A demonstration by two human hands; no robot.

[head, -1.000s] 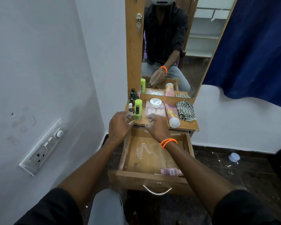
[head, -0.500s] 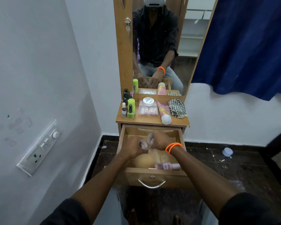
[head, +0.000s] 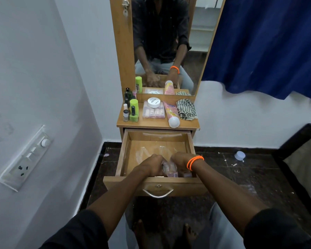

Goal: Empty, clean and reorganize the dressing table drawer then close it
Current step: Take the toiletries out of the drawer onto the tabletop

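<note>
The wooden drawer (head: 126,155) of the dressing table is pulled out, with a clear plastic liner on its floor. Both my hands are down inside it near the front wall. My left hand (head: 151,165) and my right hand (head: 180,159), which wears orange bands at the wrist, are curled close together round a small clear packet with pink contents (head: 167,168). Another pink item (head: 187,175) lies at the front right corner, partly hidden by my right wrist. The drawer's metal handle (head: 158,194) faces me.
The tabletop (head: 151,124) carries a green bottle (head: 134,106), small nail polish bottles (head: 126,114), a clear box (head: 153,112) with a white jar (head: 153,102) on it, a pink tube (head: 171,114) and a striped cloth (head: 186,108). A mirror stands behind, a wall on the left, a blue curtain on the right.
Both hands have come down from the tabletop's front edge into the drawer and moved toward its front wall, holding the small clear packet between them.
</note>
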